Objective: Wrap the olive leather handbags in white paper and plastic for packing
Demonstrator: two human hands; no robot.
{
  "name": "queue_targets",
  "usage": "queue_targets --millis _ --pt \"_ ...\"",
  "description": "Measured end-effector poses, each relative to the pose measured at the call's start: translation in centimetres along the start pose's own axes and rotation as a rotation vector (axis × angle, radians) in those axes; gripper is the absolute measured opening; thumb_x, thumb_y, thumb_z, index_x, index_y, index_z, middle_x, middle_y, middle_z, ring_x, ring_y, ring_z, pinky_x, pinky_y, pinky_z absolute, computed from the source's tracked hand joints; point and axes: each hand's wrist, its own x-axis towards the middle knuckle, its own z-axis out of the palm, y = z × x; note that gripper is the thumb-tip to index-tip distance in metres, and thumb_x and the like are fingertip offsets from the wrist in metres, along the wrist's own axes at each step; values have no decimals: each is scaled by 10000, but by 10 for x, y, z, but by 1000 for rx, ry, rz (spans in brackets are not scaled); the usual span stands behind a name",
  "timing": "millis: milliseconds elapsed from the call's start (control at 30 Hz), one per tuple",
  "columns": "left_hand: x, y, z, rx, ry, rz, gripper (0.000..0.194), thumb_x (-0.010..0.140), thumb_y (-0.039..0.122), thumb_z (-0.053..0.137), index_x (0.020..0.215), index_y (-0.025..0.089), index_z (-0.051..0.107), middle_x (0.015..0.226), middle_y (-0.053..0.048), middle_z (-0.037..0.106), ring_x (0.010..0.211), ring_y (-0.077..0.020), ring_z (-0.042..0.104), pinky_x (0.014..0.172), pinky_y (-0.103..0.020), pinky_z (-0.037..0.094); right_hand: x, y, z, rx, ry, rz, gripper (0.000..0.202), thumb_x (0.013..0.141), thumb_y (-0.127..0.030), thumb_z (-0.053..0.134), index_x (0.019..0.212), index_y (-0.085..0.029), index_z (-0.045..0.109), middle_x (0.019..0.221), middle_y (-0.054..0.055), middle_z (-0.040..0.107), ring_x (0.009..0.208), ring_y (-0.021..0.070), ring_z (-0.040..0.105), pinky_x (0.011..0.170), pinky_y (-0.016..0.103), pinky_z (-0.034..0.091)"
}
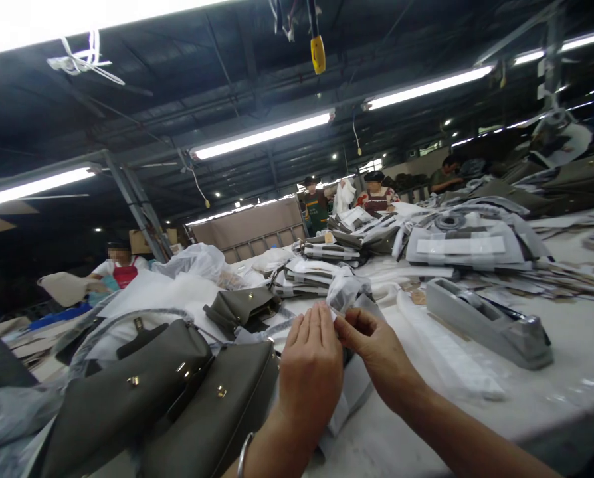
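My left hand [311,362] is closed against a white wrapping [347,292], its fingers side by side and its thumb hidden. To its right, my right hand [377,352] pinches an edge of that wrapping between thumb and forefinger. The fingertips of both hands nearly meet. Under and behind them the wrapped item is mostly covered, so its shape cannot be made out. Close on the left lie olive-grey handbags [227,405] with small gold-coloured clasps. A smaller olive bag piece [244,309] lies just beyond my left hand.
A grey tape dispenser [486,322] stands on the white table [526,398] at the right. Clear plastic strips [441,345] lie beside it. Farther back are stacks of wrapped bag parts [321,252] and a wrapped bag [466,242]. Several co-workers are in the background.
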Motion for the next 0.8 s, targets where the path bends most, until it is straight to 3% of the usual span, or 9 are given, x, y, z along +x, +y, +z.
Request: queue_targets --millis 133,267,333,433,500,567,700,800 --pt "-4 4 3 -23 -23 -33 392 967 133 409 1271 -22 603 1279 -239 649 1159 -309 658 973 -434 549 -3 -3 0 15 -54 4 442 679 -521 843 854 -152 674 818 13 622 802 151 557 737 261 486" --pt "-1 -4 -2 -284 -36 -108 404 966 168 428 1310 52 606 1301 -180 654 1191 -284 641 1029 -417 514 -2 -6 -3 -4 -47 -5 398 686 -493 847 772 -153 659 751 -9 580 750 130 541 700 243 483" --pt "3 -14 -6 -541 -112 -251 386 973 257 478 1308 134 627 1287 -127 675 1178 -262 648 1022 -379 512 -1 -7 -4 22 -95 -1 368 735 -487 815 824 -155 682 795 3 610 801 141 572 755 255 499" --pt "11 -30 -7 -973 -328 -492 364 942 408 558 1216 209 692 1168 -66 733 1064 -253 693 904 -324 551 1 -9 -7 27 -179 1 347 790 -479 769 907 -158 710 894 31 660 884 160 607 818 272 505" --pt "15 -36 -3 -1161 -442 -605 383 912 469 590 1157 204 718 1070 -57 755 976 -256 707 821 -306 556 2 -10 -9 -45 -207 -36 322 810 -473 749 899 -166 716 864 23 666 833 148 611 766 255 500" --pt "17 -37 0 -1245 -483 -690 414 882 499 623 1144 193 715 1034 -60 755 948 -254 701 790 -294 543 5 -11 -15 -187 -223 -99 308 827 -483 725 882 -180 719 812 9 672 760 141 613 696 247 491" --pt "15 -34 2 -1303 -542 -770 482 825 546 681 1146 187 693 1019 -69 746 889 -238 687 690 -257 519 14 -19 -52 -708 -237 -272 304 892 -495 633 990 -232 748 939 18 746 844 182 686 759 279 541" --pt "12 -34 -1 -1327 -561 -862 552 810 593 677 1186 188 666 988 -70 740 817 -230 678 617 -249 502 29 -33 -116 -1030 -96 -360 340 872 -463 641 1115 -244 734 1164 44 726 1117 242 644 1027 358 474"
